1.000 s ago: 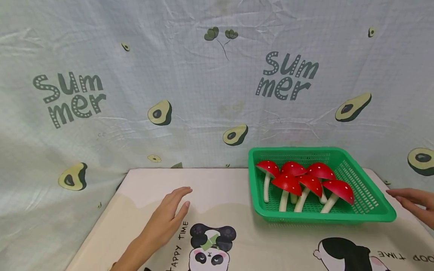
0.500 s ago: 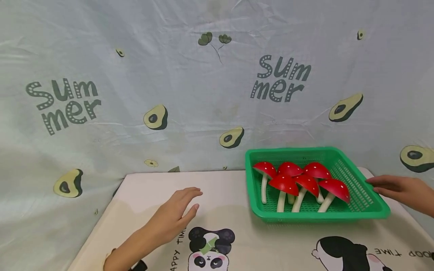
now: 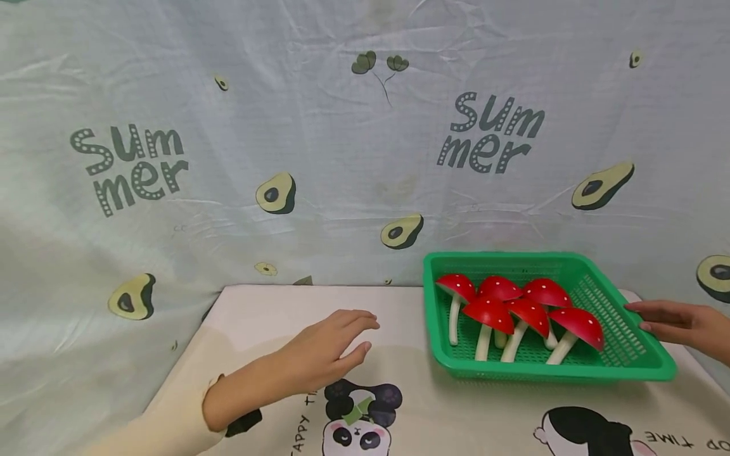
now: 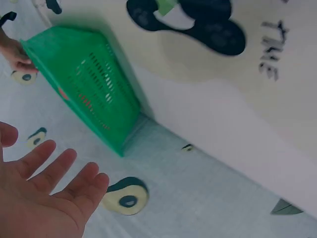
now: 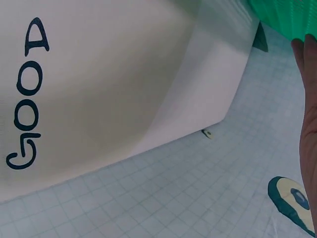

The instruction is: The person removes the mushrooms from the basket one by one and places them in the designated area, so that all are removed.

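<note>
A green plastic basket (image 3: 559, 372) stands at the right of the table, holding several toy mushrooms (image 3: 580, 326) with white-dotted red caps and white stems. Beside its right rim is my right hand (image 3: 684, 326), fingers nearly straight and fingertips right at the rim. The right wrist view shows two straight fingertips of that hand (image 5: 311, 99) against the basket's side (image 5: 292, 17). My left hand (image 3: 333, 351) hovers over the table left of the basket, palm turned toward it, fingers loosely spread and holding nothing. In the left wrist view this hand (image 4: 54, 198) is apart from the basket (image 4: 94, 84).
A light cloth with panda drawings (image 3: 358, 437) and lettering covers the table (image 3: 274, 310). Behind it hangs a pale curtain (image 3: 319, 114) printed with avocados. The basket stands near the table's back edge.
My left hand has moved right, nearer the basket, and its sleeve has come into view. From apart on the right, my right hand has come in to the basket's right rim.
</note>
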{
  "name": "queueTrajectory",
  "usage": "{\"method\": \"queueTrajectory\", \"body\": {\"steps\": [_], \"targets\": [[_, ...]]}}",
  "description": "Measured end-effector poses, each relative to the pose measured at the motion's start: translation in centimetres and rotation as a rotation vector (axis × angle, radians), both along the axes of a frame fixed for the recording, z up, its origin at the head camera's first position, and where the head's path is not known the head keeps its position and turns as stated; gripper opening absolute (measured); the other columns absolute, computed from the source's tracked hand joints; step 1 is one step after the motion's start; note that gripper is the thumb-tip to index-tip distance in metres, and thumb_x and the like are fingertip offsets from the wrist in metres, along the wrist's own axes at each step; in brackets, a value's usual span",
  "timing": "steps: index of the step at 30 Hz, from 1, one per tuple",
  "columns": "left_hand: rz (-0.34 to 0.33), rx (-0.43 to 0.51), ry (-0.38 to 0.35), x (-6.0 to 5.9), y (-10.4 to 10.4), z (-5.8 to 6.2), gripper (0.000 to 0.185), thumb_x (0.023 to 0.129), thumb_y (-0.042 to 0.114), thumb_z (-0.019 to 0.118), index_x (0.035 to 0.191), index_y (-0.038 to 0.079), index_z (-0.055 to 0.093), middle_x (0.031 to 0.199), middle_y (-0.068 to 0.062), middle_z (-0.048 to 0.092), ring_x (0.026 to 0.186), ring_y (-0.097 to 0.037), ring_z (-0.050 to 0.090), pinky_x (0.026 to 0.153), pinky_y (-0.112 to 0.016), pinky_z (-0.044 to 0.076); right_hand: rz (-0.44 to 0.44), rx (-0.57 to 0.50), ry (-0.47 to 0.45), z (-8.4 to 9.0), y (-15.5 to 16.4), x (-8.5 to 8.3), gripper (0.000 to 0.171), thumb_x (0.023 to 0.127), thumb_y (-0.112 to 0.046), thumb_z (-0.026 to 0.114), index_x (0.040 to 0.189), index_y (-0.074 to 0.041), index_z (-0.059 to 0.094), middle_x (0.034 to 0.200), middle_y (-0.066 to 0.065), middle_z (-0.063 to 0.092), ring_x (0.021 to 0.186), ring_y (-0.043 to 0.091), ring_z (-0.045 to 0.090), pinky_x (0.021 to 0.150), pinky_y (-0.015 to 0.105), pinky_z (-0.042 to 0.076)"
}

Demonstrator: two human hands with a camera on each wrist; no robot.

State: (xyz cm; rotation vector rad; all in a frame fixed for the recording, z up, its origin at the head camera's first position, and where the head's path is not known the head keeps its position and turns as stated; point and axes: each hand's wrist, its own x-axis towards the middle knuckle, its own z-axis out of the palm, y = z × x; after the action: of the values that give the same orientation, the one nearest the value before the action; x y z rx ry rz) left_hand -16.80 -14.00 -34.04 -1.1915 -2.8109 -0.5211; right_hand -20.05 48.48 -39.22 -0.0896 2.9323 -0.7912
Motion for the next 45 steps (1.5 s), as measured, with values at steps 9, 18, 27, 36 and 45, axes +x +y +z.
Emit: {"method": "queueTrajectory", "body": {"steps": [9, 18, 27, 36, 45], "targets": [[-0.079, 0.062, -0.088, -2.0, 2.7, 3.9, 0.036, 0.107, 0.028, 0.048, 0.141, 0.016, 0.054, 0.147, 0.001, 0.053, 0.142, -0.017, 0.044, 0.118, -0.04, 0.036, -0.014, -0.187, -0.02, -2.1, 1.1, 0.0, 0.054, 0.106, -0.032, 0.057, 0.148, -0.001, 0.043, 0.141, 0.035, 0.047, 0.098, 0.019, 0.07, 0.076, 0.046, 0.062], [-0.135, 0.205, -0.321, -4.7, 5.6, 4.3, 0.037, 0.108, 0.025, 0.047, 0.143, 0.016, 0.052, 0.145, 0.0, 0.055, 0.132, -0.018, 0.054, 0.108, -0.039, 0.047, 0.058, -0.392, -0.136, -3.4, 2.1, -0.6, 0.052, 0.108, -0.024, 0.051, 0.153, -0.04, 0.032, 0.123, -0.03, 0.044, 0.095, -0.009, 0.061, 0.077, 0.04, 0.061], [-0.2, 0.362, -0.549, -7.1, 8.2, 4.0, 0.038, 0.107, 0.018, 0.042, 0.144, 0.008, 0.048, 0.147, -0.006, 0.053, 0.133, -0.023, 0.055, 0.104, -0.029, 0.048, 0.148, -0.614, -0.157, -5.2, 2.5, -0.3, 0.058, 0.112, -0.013, 0.035, 0.154, -0.051, 0.022, 0.123, -0.042, 0.031, 0.101, -0.004, 0.064, 0.079, 0.039, 0.061], [-0.109, 0.497, -0.62, -9.5, 9.7, 3.5, 0.04, 0.108, 0.023, 0.045, 0.143, 0.005, 0.048, 0.145, -0.01, 0.053, 0.134, -0.027, 0.053, 0.108, -0.041, 0.048, 0.202, -0.989, -0.197, -5.7, 1.9, 0.1, 0.056, 0.112, -0.009, 0.028, 0.144, -0.054, 0.041, 0.122, -0.033, 0.056, 0.099, 0.013, 0.071, 0.075, 0.043, 0.062], [-0.081, 0.546, -0.624, -10.7, 10.7, 3.7, 0.039, 0.108, 0.025, 0.047, 0.143, 0.009, 0.049, 0.145, -0.008, 0.054, 0.13, -0.027, 0.055, 0.106, -0.045, 0.049, 0.297, -1.12, -0.132, -6.7, 1.0, 0.2, 0.057, 0.111, -0.006, 0.022, 0.147, -0.046, 0.04, 0.126, -0.022, 0.06, 0.1, 0.017, 0.073, 0.073, 0.043, 0.062]]}}
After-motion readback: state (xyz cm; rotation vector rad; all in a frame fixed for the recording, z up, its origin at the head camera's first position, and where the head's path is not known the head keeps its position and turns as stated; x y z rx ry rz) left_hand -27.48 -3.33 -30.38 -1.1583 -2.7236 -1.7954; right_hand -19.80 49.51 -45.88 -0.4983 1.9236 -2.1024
